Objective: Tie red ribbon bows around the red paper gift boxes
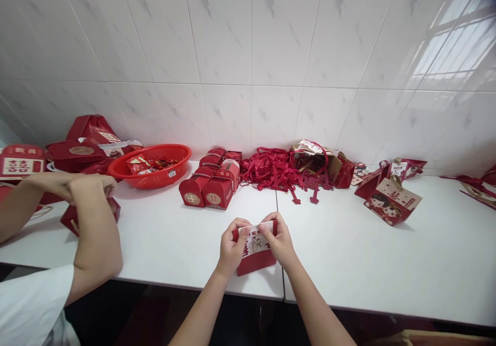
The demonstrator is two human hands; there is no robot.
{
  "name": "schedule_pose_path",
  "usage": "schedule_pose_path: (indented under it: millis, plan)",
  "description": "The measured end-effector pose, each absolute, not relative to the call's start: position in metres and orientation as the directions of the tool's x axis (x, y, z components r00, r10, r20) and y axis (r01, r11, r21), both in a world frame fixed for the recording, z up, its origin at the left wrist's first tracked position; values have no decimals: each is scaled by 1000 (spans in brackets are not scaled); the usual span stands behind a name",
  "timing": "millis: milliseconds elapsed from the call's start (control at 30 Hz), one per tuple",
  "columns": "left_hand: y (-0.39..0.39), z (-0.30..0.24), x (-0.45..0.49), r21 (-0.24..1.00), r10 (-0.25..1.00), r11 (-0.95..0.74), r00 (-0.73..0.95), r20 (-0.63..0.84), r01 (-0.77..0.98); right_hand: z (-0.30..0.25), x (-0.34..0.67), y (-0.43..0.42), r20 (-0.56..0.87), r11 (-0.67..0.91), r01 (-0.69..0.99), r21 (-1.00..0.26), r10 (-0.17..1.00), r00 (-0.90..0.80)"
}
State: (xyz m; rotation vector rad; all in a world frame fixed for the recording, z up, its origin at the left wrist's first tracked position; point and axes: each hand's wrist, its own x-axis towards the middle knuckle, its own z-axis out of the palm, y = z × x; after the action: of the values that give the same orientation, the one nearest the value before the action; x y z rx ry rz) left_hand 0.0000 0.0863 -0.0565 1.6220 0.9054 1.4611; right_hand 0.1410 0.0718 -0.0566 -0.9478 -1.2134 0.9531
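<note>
Between my two hands is a small red and white gift box (256,255) with printed figures on its front, near the table's front edge. My left hand (233,245) pinches its upper left corner, thumb on the front face. At the upper right corner, my right hand (279,240) grips it the same way, thumb across the printed panel. The box's back and the fingers behind it are hidden. Beyond my hands lie red candy boxes (211,186) with gold emblems and a heap of dark red ribbons (269,168).
A co-worker's arms (95,227) reach over a red box (70,219) at the left. Behind them stands a red plastic basin (155,179) holding wrapped sweets. Printed boxes (391,204) lie at the right. The white table (437,268) meets a tiled wall (279,41).
</note>
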Motion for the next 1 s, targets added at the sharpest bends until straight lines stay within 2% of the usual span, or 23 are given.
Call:
schedule_pose_path:
  millis: [200, 333, 433, 533, 700, 867, 1000]
  plan:
    - [85, -56, 2, 951, 949, -306, 90, 302, 34, -57, 145, 75, 300, 306, -90, -948, 951, 71]
    - [83, -53, 4, 954, 952, -294, 101, 288, 50, -68, 178, 103, 239, 241, 89, -966, 970, -31]
    - [82, -53, 4, 959, 955, -281, 109, 275, 38, -83, 217, 144, 224, 189, 202, -961, 960, 167]
    - [83, -55, 3, 955, 951, -294, 108, 290, 25, -99, 253, 185, 217, 73, 361, -930, 900, 377]
    - [85, -57, 1, 941, 937, -337, 107, 332, 37, -122, 277, 221, 286, -39, 547, -836, 820, 496]
    - [86, -60, -1, 935, 934, -351, 101, 344, 58, -136, 281, 227, 353, -130, 612, -780, 716, 602]
    - [87, -62, -2, 933, 934, -351, 99, 342, 84, -140, 310, 225, 384, -229, 594, -771, 577, 721]
